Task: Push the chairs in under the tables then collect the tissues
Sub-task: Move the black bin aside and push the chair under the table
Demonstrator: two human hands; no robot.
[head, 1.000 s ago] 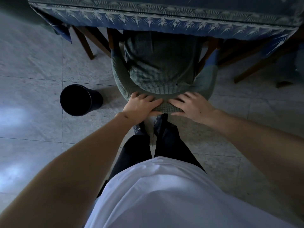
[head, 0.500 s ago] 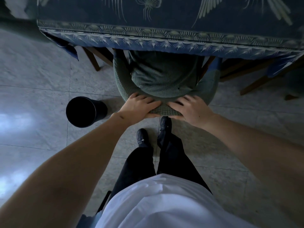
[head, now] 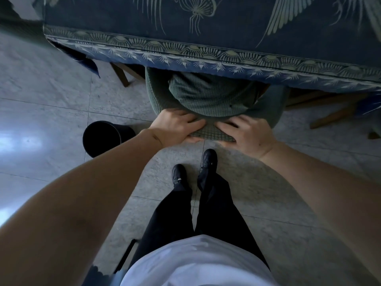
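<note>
A green fabric-covered chair (head: 208, 96) stands straight ahead of me, its seat mostly under the table (head: 127, 19), which is draped in a dark blue patterned cloth. My left hand (head: 175, 126) grips the top of the curved backrest left of centre, fingers over the top and thumb behind. My right hand (head: 248, 133) holds the backrest the same way just to the right. The two hands lie close together. No tissues are in view.
A black round bin (head: 103, 137) stands on the grey tiled floor left of the chair. Wooden legs (head: 334, 116) of the table or other chairs show under the cloth at left and right. My black shoes (head: 209, 159) are just behind the chair.
The chair has slid further in under the table with both hands on its backrest, and I have stepped forward after it. More of the tabletop cloth now shows.
</note>
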